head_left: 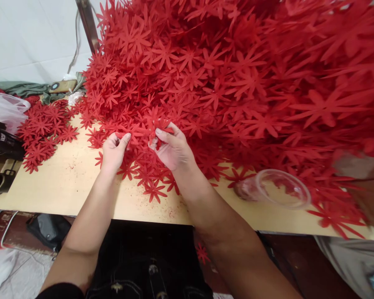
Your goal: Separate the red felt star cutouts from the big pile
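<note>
On the pale wooden desk [65, 182], a small heap of flat red star-shaped flowers [43, 128] lies left of the big pile [237, 83]. The left hand [114, 151] pinches a thin petal at the pile's lower edge, thumb and fingers nearly closed. Just right of it, the right hand [171, 147] nips the same flower [143, 131]. Right of the hands, at the pile's foot, lies a clear round plastic cup [277, 189].
</note>
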### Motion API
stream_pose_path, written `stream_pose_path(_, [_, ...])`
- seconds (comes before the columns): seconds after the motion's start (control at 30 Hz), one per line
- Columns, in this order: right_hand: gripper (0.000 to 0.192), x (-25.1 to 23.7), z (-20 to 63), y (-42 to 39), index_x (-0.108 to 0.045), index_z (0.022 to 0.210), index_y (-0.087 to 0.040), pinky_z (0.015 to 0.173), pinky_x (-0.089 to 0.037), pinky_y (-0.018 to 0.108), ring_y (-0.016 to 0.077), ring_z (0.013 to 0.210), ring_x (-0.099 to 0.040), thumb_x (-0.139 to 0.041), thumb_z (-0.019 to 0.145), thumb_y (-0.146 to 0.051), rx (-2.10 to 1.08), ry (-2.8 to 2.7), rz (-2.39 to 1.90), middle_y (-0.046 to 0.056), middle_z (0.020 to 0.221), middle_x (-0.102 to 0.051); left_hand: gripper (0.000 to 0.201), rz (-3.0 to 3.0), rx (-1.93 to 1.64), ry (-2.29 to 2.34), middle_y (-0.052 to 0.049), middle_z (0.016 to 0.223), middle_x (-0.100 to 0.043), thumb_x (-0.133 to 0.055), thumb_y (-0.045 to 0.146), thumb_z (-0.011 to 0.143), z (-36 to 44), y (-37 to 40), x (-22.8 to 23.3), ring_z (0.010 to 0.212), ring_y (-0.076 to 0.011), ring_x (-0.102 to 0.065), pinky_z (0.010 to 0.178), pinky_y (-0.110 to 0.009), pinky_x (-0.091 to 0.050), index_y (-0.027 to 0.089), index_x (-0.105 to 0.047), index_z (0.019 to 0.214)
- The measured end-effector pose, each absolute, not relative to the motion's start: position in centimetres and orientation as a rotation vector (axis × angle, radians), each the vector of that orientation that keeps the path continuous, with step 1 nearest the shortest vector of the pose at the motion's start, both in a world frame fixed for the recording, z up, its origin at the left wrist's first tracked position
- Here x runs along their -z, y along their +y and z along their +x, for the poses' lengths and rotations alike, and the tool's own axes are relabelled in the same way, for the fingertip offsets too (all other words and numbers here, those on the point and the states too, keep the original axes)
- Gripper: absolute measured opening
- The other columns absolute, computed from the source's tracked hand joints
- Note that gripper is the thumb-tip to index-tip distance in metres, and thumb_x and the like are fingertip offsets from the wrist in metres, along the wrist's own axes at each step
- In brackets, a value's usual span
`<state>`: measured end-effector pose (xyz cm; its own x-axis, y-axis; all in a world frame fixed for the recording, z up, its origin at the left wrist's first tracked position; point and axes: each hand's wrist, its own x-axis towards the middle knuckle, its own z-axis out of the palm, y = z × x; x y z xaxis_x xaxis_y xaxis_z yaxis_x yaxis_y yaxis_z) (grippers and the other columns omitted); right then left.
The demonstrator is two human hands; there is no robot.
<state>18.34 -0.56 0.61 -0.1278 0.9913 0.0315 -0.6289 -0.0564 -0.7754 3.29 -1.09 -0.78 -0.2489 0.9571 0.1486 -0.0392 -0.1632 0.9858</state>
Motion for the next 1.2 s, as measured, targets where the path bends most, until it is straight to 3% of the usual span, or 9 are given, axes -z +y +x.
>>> stream_pose_path(0.13, [0.049, -0.8, 17.9, -1.0, -0.062, 0.093, -0.023, 0.050, -0.041, 0.022, 0.0053, 0.052, -0.048, -0.080, 0.048, -0.028, -1.689, -0.881, -0.681, -0.006, 0.070, -0.063, 0.039, 1.131, -1.504, 1.213, 0.005, 0.053, -0.055, -0.076, 0.051, 0.061, 3.5, -1.2, 0.8, 0.047, -0.0048, -0.044, 0.048, -0.020, -0.035, 0.017, -0.057, 0.062])
stream_pose_path(0.33, [0.032, -0.3, 16.9, -1.2, -0.058, 0.071, -0.017, 0.052, -0.040, 0.021, 0.0039, 0.050, -0.046, -0.080, 0.049, -0.025, -1.617, -1.054, -0.789, -0.008, 0.058, -0.058, 0.035, 1.145, -1.456, 1.196, 0.006, 0.049, -0.051, -0.073, 0.046, 0.068, 3.6, -1.2, 0.4, 0.044, -0.0051, -0.041, 0.047, -0.020, -0.034, 0.017, -0.056, 0.059])
stream_pose_path(0.6, [0.034, 0.2, 17.3, -0.7, -0.054, 0.068, -0.019, 0.054, -0.038, 0.021, 0.0041, 0.051, -0.046, -0.080, 0.048, -0.026, -1.590, -0.946, -0.776, -0.008, 0.059, -0.057, 0.031, 1.187, -1.666, 1.384, 0.005, 0.054, -0.052, -0.070, 0.044, 0.072, 2.2, -0.5, 0.3, 0.052, -0.0066, -0.046, 0.055, -0.021, -0.040, 0.018, -0.057, 0.064])
stream_pose_path(0.67, [0.034, 0.2, 17.4, -0.6, -0.053, 0.066, -0.019, 0.053, -0.037, 0.021, 0.0043, 0.051, -0.047, -0.080, 0.048, -0.026, -1.581, -0.936, -0.776, -0.008, 0.058, -0.057, 0.028, 1.233, -1.733, 1.454, 0.003, 0.063, -0.057, -0.069, 0.045, 0.073, 1.4, -0.1, 0.5, 0.062, -0.0089, -0.053, 0.066, -0.023, -0.045, 0.019, -0.059, 0.070])
stream_pose_path(0.73, [0.033, 0.3, 17.4, -0.6, -0.054, 0.068, -0.019, 0.053, -0.037, 0.021, 0.0046, 0.052, -0.047, -0.080, 0.049, -0.026, -1.584, -0.948, -0.769, -0.007, 0.060, -0.057, 0.027, 1.339, -1.772, 1.548, -0.002, 0.089, -0.065, -0.072, 0.043, 0.070, 0.7, 0.0, 0.6, 0.090, -0.0140, -0.060, 0.087, -0.028, -0.046, 0.021, -0.063, 0.082])
stream_pose_path(0.8, [0.032, 0.3, 17.4, -0.5, -0.056, 0.070, -0.018, 0.054, -0.039, 0.022, 0.0047, 0.052, -0.047, -0.079, 0.050, -0.026, -1.589, -0.985, -0.771, -0.007, 0.061, -0.058, 0.034, 1.460, -1.813, 1.677, -0.006, 0.120, -0.060, -0.076, 0.039, 0.066, 0.4, -0.1, 0.5, 0.120, -0.0197, -0.050, 0.106, -0.035, -0.036, 0.023, -0.066, 0.095])
stream_pose_path(0.87, [0.031, 0.4, 17.4, -0.6, -0.058, 0.073, -0.018, 0.056, -0.041, 0.023, 0.0051, 0.053, -0.047, -0.079, 0.052, -0.026, -1.577, -1.036, -0.788, -0.006, 0.064, -0.060, 0.035, 1.545, -1.837, 1.716, -0.007, 0.130, -0.055, -0.074, 0.039, 0.068, 0.7, -0.6, 0.2, 0.130, -0.0220, -0.043, 0.112, -0.038, -0.029, 0.023, -0.067, 0.099])
stream_pose_path(1.03, [0.026, 0.2, 17.3, -1.0, -0.061, 0.080, -0.017, 0.065, -0.047, 0.025, 0.0082, 0.062, -0.054, -0.073, 0.058, -0.024, -1.506, -1.219, -0.837, -0.004, 0.069, -0.062, 0.036, 1.403, -1.523, 1.281, -0.006, 0.094, -0.071, -0.066, 0.050, 0.074, 2.9, -1.8, -0.4, 0.090, -0.0168, -0.065, 0.089, -0.034, -0.050, 0.019, -0.070, 0.093])
stream_pose_path(1.2, [0.017, -0.1, 17.1, -1.4, -0.062, 0.077, -0.015, 0.071, -0.049, 0.027, 0.0101, 0.066, -0.057, -0.068, 0.062, -0.019, -1.453, -1.383, -0.869, -0.002, 0.071, -0.064, 0.033, 1.209, -1.460, 1.160, 0.001, 0.072, -0.067, -0.081, 0.042, 0.058, 3.5, -1.6, 0.0, 0.065, -0.0090, -0.060, 0.067, -0.023, -0.050, 0.017, -0.066, 0.075])
